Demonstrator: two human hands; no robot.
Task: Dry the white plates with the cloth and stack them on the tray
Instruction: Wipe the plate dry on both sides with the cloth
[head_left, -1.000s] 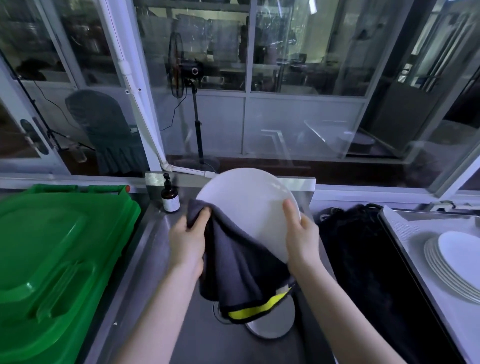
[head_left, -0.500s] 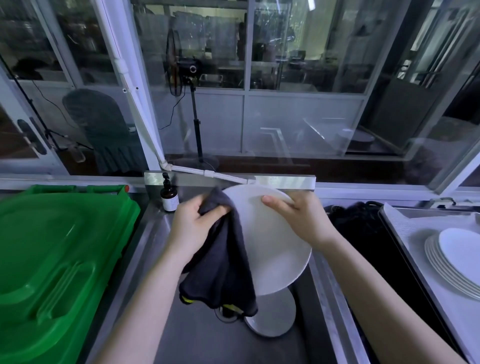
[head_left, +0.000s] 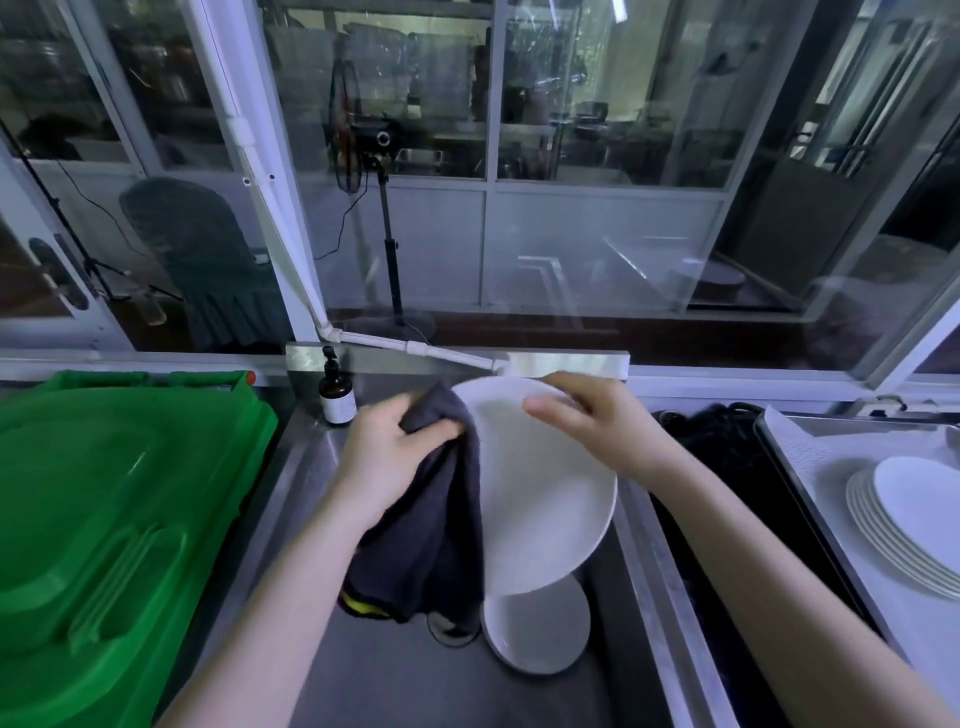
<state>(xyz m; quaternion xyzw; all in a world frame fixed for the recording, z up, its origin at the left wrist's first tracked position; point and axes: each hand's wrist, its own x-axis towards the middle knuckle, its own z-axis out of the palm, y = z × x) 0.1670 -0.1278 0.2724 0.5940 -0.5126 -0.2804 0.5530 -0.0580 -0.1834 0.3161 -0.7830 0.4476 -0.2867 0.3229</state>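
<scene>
Over the steel sink (head_left: 395, 675) I hold a white plate (head_left: 545, 499), tilted with its face towards me. My right hand (head_left: 597, 421) grips its far rim. My left hand (head_left: 395, 447) is closed on a dark grey cloth (head_left: 431, 535) with a yellow edge, pressed against the plate's left side; the cloth hangs down over the sink. More white plates (head_left: 540, 629) lie in the sink below. A stack of white plates (head_left: 909, 519) sits on the steel tray (head_left: 795, 447) at the right.
A green plastic bin lid (head_left: 104, 519) fills the left. A brown pump bottle (head_left: 336, 395) stands at the sink's back left corner. Dark cables or netting (head_left: 722, 441) lie between sink and tray. A window wall is right behind the sink.
The plate has tipped from upright to a flatter tilt and dropped lower. My right hand shifted from its right edge to its far rim; my left hand moved the cloth up the left side.
</scene>
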